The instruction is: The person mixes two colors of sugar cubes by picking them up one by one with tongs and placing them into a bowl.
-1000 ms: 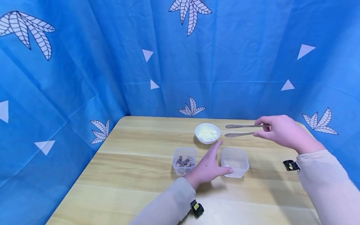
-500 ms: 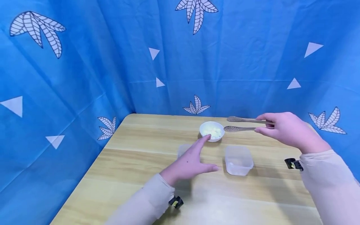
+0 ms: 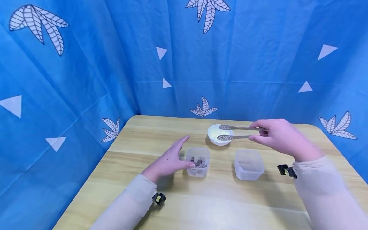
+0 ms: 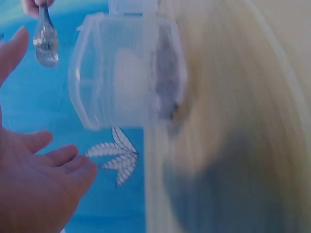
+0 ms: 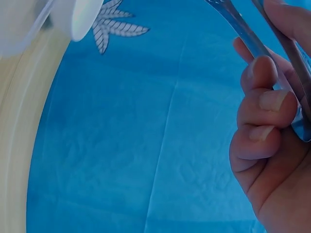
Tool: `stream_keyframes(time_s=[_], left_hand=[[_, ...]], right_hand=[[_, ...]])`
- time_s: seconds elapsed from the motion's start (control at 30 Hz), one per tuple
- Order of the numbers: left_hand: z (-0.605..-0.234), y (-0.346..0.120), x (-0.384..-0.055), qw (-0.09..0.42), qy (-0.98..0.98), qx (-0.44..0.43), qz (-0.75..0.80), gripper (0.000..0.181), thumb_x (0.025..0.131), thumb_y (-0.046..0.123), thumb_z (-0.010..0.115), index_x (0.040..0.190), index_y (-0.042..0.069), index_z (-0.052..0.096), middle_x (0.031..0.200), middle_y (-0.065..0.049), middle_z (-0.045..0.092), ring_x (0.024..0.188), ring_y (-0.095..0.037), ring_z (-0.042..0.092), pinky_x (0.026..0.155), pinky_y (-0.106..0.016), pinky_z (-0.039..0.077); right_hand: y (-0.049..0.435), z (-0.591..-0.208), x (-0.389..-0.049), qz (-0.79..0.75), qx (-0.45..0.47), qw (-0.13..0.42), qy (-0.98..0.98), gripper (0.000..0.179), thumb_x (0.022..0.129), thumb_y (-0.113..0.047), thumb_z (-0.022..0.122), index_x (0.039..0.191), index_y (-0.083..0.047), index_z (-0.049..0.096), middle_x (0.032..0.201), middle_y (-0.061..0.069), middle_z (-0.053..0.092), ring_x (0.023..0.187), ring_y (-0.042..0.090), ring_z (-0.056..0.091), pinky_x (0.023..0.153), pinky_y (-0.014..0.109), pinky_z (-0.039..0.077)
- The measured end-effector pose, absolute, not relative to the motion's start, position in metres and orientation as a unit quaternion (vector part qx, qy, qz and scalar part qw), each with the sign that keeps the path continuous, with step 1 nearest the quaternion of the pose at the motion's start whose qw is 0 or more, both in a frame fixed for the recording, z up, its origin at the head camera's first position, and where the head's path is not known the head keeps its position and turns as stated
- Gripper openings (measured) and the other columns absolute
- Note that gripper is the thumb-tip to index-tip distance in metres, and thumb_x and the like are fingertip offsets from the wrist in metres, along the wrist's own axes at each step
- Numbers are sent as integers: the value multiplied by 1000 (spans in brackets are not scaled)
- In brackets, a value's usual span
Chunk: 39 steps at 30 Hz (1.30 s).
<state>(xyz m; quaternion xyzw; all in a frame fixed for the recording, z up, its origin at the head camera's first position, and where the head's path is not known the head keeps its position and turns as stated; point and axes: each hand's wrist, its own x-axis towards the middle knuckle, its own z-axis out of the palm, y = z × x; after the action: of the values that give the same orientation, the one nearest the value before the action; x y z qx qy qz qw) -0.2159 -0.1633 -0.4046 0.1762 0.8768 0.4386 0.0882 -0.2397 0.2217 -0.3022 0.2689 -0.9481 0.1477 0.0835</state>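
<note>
Metal tongs (image 3: pixel 241 128) are gripped near their bend by my right hand (image 3: pixel 279 137), fingers curled round them in the right wrist view. Their two spread tips overlap a white bowl (image 3: pixel 220 142) of pale pieces in the head view. My left hand (image 3: pixel 169 161) has its thumb and fingers spread, with nothing between them. It is beside a clear plastic box (image 3: pixel 198 173) of dark brown chunks (image 3: pixel 199 163); the thumb tip overlaps the box's left side. In the left wrist view this box (image 4: pixel 129 73) stands just beyond the fingers (image 4: pixel 63 155).
A second clear plastic box (image 3: pixel 249 174) stands to the right, in front of the bowl, with a little pale matter at its bottom. All stand on a wooden table (image 3: pixel 224 204), with a blue patterned curtain (image 3: pixel 253 57) behind and at the left.
My left hand has moved left, away from the right-hand box, past the bowl's front to the box of brown chunks. My right hand has brought the tongs left, over the bowl.
</note>
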Motion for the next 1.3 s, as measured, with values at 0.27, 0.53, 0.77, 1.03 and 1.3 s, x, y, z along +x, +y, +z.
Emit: stream_keyframes(time_s=[0.27,0.53,0.77,1.03,1.3], left_hand=[[-428,-171,-225,175,832,197,489,120,75,29,89,163,34,7,168,6,13,149,-27,26,119,-48,24],[-443,-174,-231,232,789,234,519,120,75,19,89,164,24,8,162,-4,30,144,-22,36,119,-44,24],[-453,-163,-234,228,769,244,545,100,78,14,86,156,21,25,151,-4,44,141,-22,41,117,-43,30],[-463,-164,-237,204,769,238,557,92,78,11,85,149,27,29,151,-1,46,134,-16,48,116,-39,33],[-465,-164,-238,196,764,249,562,92,80,11,83,151,28,28,148,-4,47,131,-17,50,112,-37,38]], right_hand=[[203,-316,-240,166,297,99,-935,24,87,-36,80,107,-25,74,67,-12,46,56,7,43,55,28,38],[182,-322,-243,185,319,94,-925,25,85,-36,82,107,-27,74,66,-14,46,54,4,41,52,26,38],[172,-338,-244,194,347,90,-913,24,83,-34,84,104,-28,74,64,-18,44,55,1,41,55,24,41],[148,-350,-248,152,376,68,-911,20,84,-37,81,102,-29,76,66,-23,46,58,-1,42,54,24,40],[130,-358,-246,122,367,78,-919,21,83,-38,81,99,-26,76,66,-22,49,56,0,44,49,26,39]])
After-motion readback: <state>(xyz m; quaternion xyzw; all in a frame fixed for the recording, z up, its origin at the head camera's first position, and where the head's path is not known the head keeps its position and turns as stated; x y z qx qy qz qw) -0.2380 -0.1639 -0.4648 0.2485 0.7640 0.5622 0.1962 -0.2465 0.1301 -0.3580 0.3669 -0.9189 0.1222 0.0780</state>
